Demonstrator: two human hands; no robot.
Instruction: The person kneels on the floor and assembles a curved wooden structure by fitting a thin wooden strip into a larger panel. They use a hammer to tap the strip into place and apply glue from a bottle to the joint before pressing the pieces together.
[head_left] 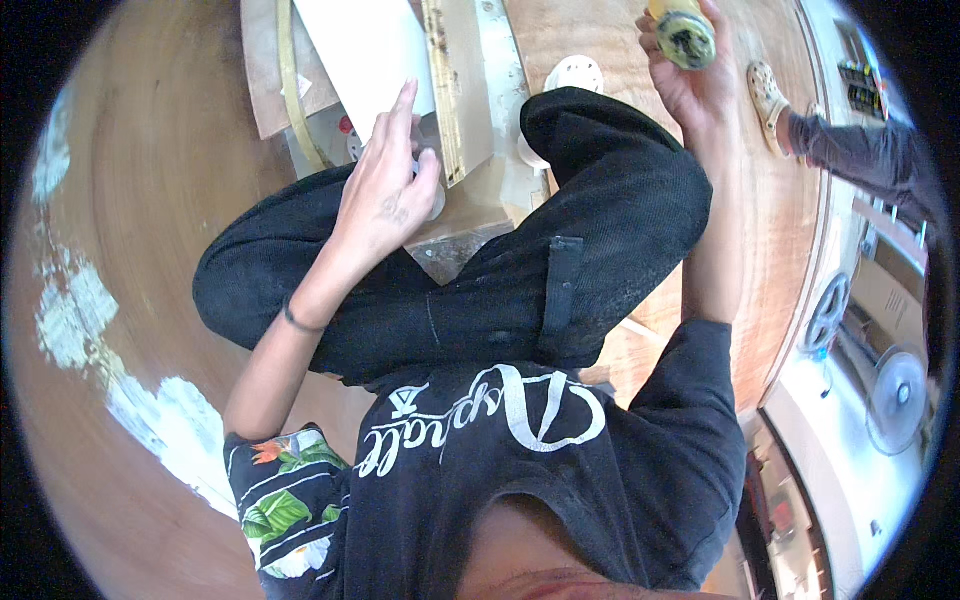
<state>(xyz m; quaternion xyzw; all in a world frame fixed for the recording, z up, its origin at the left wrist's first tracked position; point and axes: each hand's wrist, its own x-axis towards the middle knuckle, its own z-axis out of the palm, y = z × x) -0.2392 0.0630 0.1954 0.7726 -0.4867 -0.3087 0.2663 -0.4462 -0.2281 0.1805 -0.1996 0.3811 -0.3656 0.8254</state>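
Over the near end of a white panel (365, 50) is my left hand (385, 185), its index finger stretched out along the panel. The thumb and other fingers are bent round a small pale, partly see-through thing (437, 203), mostly hidden by the hand. Raised at the upper right, my right hand (690, 85) grips a yellowish see-through bottle (685, 38). One round end of the bottle faces me, with something dark inside. A wooden strip with a rough, stained edge (447, 100) runs along the panel's right side.
I sit with crossed legs in black trousers (450, 300). A pale clog (575, 75) shows by my knee. A yellow strip (290, 80) lies left of the panel. Another person's leg and clog (765, 95) stand at right. White smears (170, 430) mark the brown board; a fan (897, 395) stands far right.
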